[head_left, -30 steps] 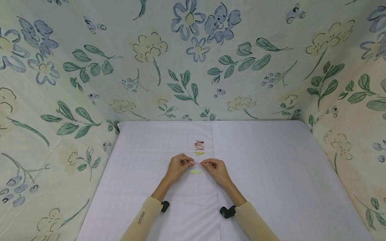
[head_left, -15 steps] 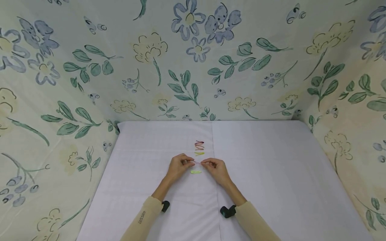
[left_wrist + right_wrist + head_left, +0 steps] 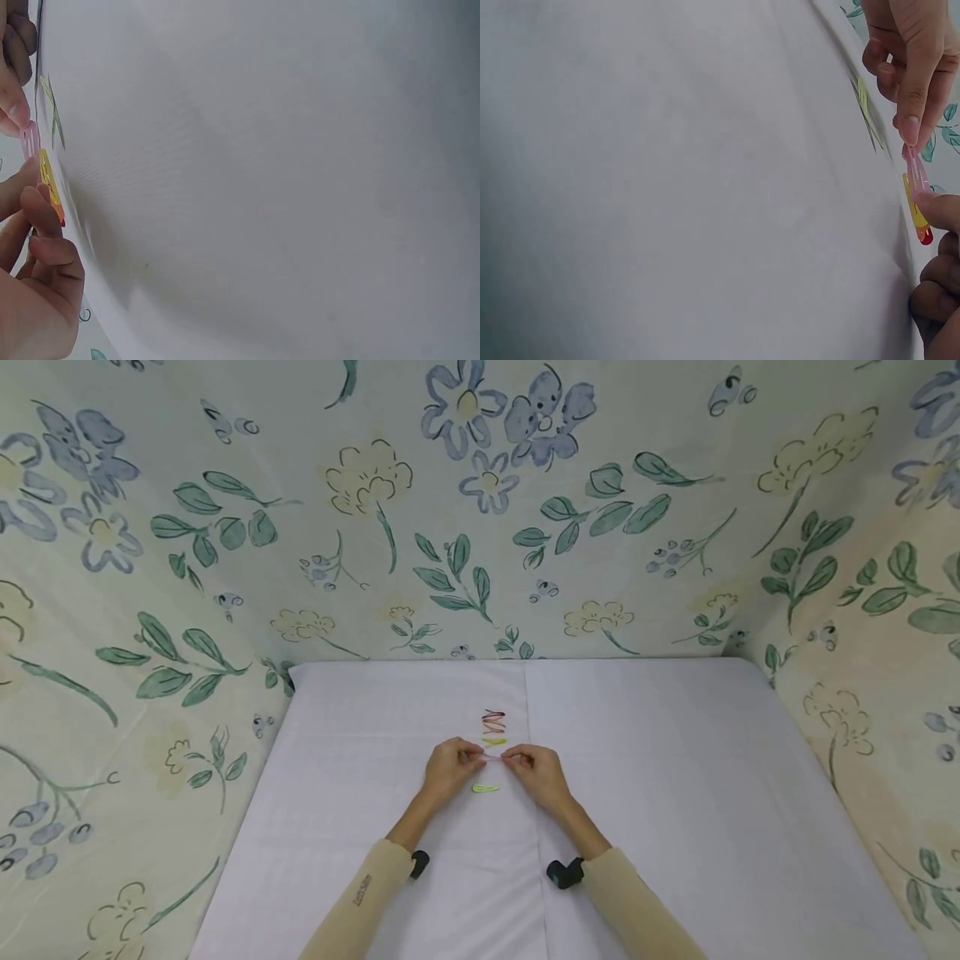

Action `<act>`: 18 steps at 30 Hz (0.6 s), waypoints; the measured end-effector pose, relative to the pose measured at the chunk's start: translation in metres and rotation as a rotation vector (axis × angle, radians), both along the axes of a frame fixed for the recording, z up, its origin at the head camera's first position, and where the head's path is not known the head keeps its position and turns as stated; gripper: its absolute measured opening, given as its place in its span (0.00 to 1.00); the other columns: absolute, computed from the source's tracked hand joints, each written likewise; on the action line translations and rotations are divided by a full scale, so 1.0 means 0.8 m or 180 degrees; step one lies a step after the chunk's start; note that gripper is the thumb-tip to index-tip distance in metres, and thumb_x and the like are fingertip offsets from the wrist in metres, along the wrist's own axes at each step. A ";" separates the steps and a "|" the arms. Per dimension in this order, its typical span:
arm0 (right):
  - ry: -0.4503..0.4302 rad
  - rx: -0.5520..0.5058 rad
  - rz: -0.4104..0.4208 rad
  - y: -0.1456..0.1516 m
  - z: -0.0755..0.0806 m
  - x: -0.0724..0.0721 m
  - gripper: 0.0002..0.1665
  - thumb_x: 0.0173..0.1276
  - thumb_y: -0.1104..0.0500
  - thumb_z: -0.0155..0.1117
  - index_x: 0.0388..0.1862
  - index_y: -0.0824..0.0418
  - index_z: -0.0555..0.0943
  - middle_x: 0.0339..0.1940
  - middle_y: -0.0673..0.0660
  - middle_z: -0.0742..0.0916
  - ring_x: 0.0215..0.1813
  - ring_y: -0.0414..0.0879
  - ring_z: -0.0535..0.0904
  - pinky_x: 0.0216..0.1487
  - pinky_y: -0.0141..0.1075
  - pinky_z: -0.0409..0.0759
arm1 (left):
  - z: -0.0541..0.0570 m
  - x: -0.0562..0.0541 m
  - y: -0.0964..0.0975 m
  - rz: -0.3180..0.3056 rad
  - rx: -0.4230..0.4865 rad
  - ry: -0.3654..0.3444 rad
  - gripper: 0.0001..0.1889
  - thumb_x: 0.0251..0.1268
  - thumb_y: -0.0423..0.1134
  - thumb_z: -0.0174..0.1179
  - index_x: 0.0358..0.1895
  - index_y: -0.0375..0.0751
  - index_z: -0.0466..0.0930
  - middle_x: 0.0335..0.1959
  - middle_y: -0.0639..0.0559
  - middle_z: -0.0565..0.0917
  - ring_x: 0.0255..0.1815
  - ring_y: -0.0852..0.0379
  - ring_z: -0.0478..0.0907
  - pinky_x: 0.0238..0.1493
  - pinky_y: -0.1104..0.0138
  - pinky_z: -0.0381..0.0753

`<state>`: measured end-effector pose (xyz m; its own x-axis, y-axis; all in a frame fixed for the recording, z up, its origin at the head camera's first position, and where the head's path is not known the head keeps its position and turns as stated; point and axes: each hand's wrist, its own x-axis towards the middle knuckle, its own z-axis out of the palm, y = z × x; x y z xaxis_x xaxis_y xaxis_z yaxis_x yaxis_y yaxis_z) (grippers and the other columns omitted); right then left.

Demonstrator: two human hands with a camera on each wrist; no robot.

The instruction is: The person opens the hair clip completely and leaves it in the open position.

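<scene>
A pink snap hair clip (image 3: 492, 757) is pinched at both ends, between the thumb and fingers of my left hand (image 3: 450, 770) and of my right hand (image 3: 538, 774). In the right wrist view the pink clip (image 3: 917, 172) spans the gap between the fingertips. Just beyond it, a yellow hair clip (image 3: 494, 742) lies on the white cloth. Nearer to me is a light green hair clip (image 3: 485, 788). Whether the pink clip touches the cloth, I cannot tell.
Several red and orange hair clips (image 3: 493, 722) form a column beyond the yellow one. White cloth (image 3: 660, 793) covers the table. Floral fabric (image 3: 480, 527) hangs around its back and sides. Dark wrist cameras (image 3: 566, 873) sit below both hands.
Both hands have shifted slightly away from me, carrying the pink hair clip closer to the yellow one. The other clips stay in place.
</scene>
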<state>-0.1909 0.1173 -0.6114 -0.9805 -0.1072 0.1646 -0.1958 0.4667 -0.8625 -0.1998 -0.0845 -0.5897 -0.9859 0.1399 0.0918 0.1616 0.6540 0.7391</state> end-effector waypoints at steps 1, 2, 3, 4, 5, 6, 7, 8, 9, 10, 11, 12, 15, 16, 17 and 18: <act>-0.0006 0.0043 -0.0006 0.000 0.000 -0.001 0.03 0.69 0.62 0.73 0.38 0.58 0.92 0.15 0.47 0.72 0.19 0.34 0.63 0.23 0.27 0.62 | 0.001 0.000 0.001 0.0010 -0.0040 0.0007 0.08 0.58 0.35 0.76 0.40 0.39 0.92 0.32 0.49 0.88 0.27 0.63 0.74 0.29 0.72 0.73; -0.0013 0.0068 -0.0008 -0.001 0.000 -0.002 0.03 0.69 0.62 0.73 0.38 0.58 0.92 0.15 0.47 0.72 0.19 0.34 0.63 0.23 0.27 0.62 | 0.001 -0.001 0.002 0.0026 -0.0069 0.0003 0.08 0.58 0.35 0.77 0.40 0.39 0.92 0.32 0.49 0.88 0.26 0.63 0.74 0.28 0.72 0.73; -0.0012 0.0074 -0.0008 -0.001 -0.001 -0.003 0.03 0.69 0.62 0.73 0.38 0.58 0.92 0.15 0.47 0.73 0.19 0.34 0.63 0.23 0.27 0.62 | 0.002 -0.001 0.002 0.0045 -0.0075 -0.0018 0.08 0.57 0.35 0.77 0.40 0.39 0.92 0.32 0.49 0.88 0.26 0.63 0.74 0.28 0.72 0.73; -0.0017 0.0085 -0.0011 -0.002 -0.001 -0.004 0.03 0.69 0.62 0.72 0.38 0.58 0.92 0.15 0.48 0.73 0.19 0.34 0.63 0.24 0.27 0.62 | 0.003 -0.001 0.002 0.0063 -0.0080 -0.0039 0.08 0.57 0.35 0.77 0.40 0.39 0.92 0.32 0.49 0.88 0.26 0.63 0.74 0.28 0.72 0.72; -0.0015 0.0093 -0.0017 -0.002 -0.001 -0.005 0.03 0.69 0.62 0.72 0.38 0.58 0.92 0.15 0.48 0.73 0.19 0.35 0.63 0.24 0.28 0.62 | 0.003 -0.002 0.003 0.0066 -0.0081 -0.0041 0.08 0.57 0.35 0.77 0.40 0.39 0.92 0.32 0.49 0.88 0.26 0.63 0.74 0.28 0.72 0.72; -0.0012 0.0104 -0.0025 -0.003 -0.001 -0.006 0.03 0.69 0.62 0.72 0.38 0.59 0.91 0.16 0.48 0.74 0.19 0.35 0.63 0.24 0.28 0.63 | 0.004 -0.002 0.003 0.0073 -0.0084 -0.0055 0.08 0.57 0.35 0.77 0.40 0.39 0.92 0.32 0.49 0.88 0.26 0.63 0.74 0.28 0.72 0.72; -0.0022 0.0119 -0.0038 -0.003 -0.001 -0.007 0.03 0.69 0.62 0.72 0.38 0.58 0.92 0.16 0.48 0.75 0.20 0.35 0.64 0.24 0.28 0.63 | 0.004 -0.002 0.003 0.0070 -0.0080 -0.0052 0.08 0.57 0.35 0.77 0.40 0.39 0.92 0.32 0.49 0.88 0.26 0.62 0.74 0.28 0.72 0.72; -0.0035 0.0131 -0.0053 -0.003 -0.002 -0.007 0.03 0.69 0.62 0.72 0.38 0.58 0.92 0.16 0.48 0.75 0.20 0.35 0.64 0.24 0.28 0.63 | 0.004 -0.002 0.003 0.0074 -0.0082 -0.0060 0.09 0.57 0.35 0.77 0.40 0.39 0.92 0.32 0.49 0.88 0.26 0.63 0.74 0.28 0.72 0.72; -0.0046 0.0137 -0.0063 -0.003 -0.002 -0.008 0.03 0.69 0.62 0.72 0.38 0.58 0.92 0.17 0.48 0.76 0.20 0.35 0.65 0.25 0.28 0.63 | 0.004 -0.002 0.003 0.0068 -0.0081 -0.0061 0.09 0.57 0.35 0.77 0.40 0.39 0.92 0.32 0.49 0.88 0.26 0.62 0.73 0.28 0.72 0.72; -0.0066 0.0148 -0.0077 -0.003 -0.002 -0.008 0.03 0.69 0.62 0.72 0.38 0.58 0.92 0.17 0.48 0.76 0.20 0.35 0.65 0.25 0.28 0.63 | 0.004 -0.002 0.003 0.0063 -0.0088 -0.0060 0.09 0.57 0.35 0.77 0.40 0.39 0.92 0.32 0.49 0.88 0.26 0.62 0.73 0.28 0.72 0.72; -0.0075 0.0156 -0.0087 -0.004 -0.003 -0.008 0.03 0.69 0.62 0.73 0.38 0.58 0.92 0.17 0.48 0.76 0.20 0.35 0.65 0.25 0.28 0.63 | 0.003 -0.003 0.003 0.0061 -0.0099 -0.0063 0.09 0.57 0.35 0.77 0.40 0.39 0.92 0.32 0.49 0.88 0.26 0.63 0.73 0.28 0.72 0.72; -0.0085 0.0163 -0.0090 -0.004 -0.004 -0.009 0.03 0.69 0.62 0.73 0.38 0.58 0.92 0.17 0.47 0.76 0.21 0.35 0.65 0.25 0.28 0.63 | 0.003 -0.003 0.003 0.0062 -0.0104 -0.0060 0.09 0.57 0.35 0.77 0.40 0.39 0.92 0.32 0.49 0.88 0.26 0.63 0.73 0.28 0.72 0.72; -0.0077 0.0184 -0.0081 -0.004 -0.005 -0.010 0.03 0.69 0.62 0.73 0.38 0.58 0.92 0.17 0.47 0.75 0.20 0.35 0.64 0.25 0.28 0.61 | 0.000 -0.004 0.003 0.0074 -0.0102 -0.0071 0.08 0.56 0.34 0.77 0.40 0.38 0.92 0.32 0.49 0.88 0.26 0.63 0.73 0.28 0.72 0.71; -0.0072 0.0194 -0.0082 -0.004 -0.006 -0.011 0.03 0.69 0.62 0.73 0.39 0.58 0.92 0.17 0.47 0.74 0.20 0.35 0.64 0.25 0.27 0.61 | 0.000 -0.004 0.004 0.0074 -0.0099 -0.0070 0.08 0.56 0.34 0.77 0.40 0.38 0.92 0.32 0.49 0.88 0.26 0.63 0.73 0.28 0.72 0.71; -0.0065 0.0198 -0.0082 -0.003 -0.005 -0.011 0.03 0.68 0.62 0.73 0.39 0.58 0.91 0.16 0.47 0.74 0.20 0.35 0.64 0.24 0.28 0.61 | -0.001 -0.005 0.004 0.0072 -0.0093 -0.0069 0.08 0.56 0.33 0.77 0.40 0.38 0.91 0.32 0.49 0.87 0.26 0.63 0.73 0.28 0.72 0.71; -0.0064 0.0203 -0.0081 -0.003 -0.005 -0.011 0.03 0.68 0.62 0.73 0.39 0.59 0.91 0.16 0.47 0.74 0.20 0.35 0.64 0.24 0.28 0.61 | -0.001 -0.005 0.004 0.0065 -0.0083 -0.0064 0.08 0.56 0.33 0.77 0.40 0.38 0.91 0.31 0.49 0.87 0.26 0.63 0.73 0.28 0.72 0.71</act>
